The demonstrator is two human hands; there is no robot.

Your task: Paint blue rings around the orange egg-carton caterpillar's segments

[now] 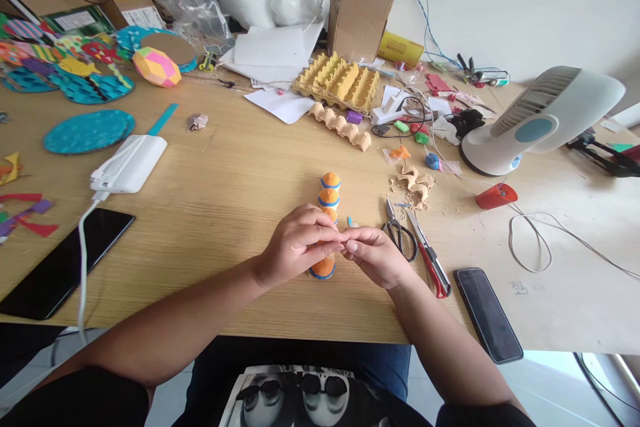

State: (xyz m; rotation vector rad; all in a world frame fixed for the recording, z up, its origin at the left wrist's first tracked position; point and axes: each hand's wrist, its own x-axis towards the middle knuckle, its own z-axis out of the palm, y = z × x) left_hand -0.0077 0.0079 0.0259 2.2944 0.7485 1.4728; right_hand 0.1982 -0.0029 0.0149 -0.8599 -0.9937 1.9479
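Observation:
A row of orange bumps with blue rims (329, 197) lies on the wooden table, running away from the person. Over its nearer half, my left hand (303, 240) and my right hand (375, 255) meet at the fingertips, both pinched. Whatever sits between the fingertips is too small or hidden to make out. The hands cover part of the row's middle; its nearest orange bump (323, 268) shows below them. A small blue scrap (350, 221) lies just beyond my right hand. Black-handled scissors (400, 233) and a red cutter knife (431, 260) rest to the right of that hand.
Phones lie at right (489, 313) and left (65, 263), the left one near a white power bank (129, 163) with a cable. Farther back are a yellow egg tray (337, 83), cardboard scraps (415, 183), a red cup-like object (496, 195) and a white fan (537, 120).

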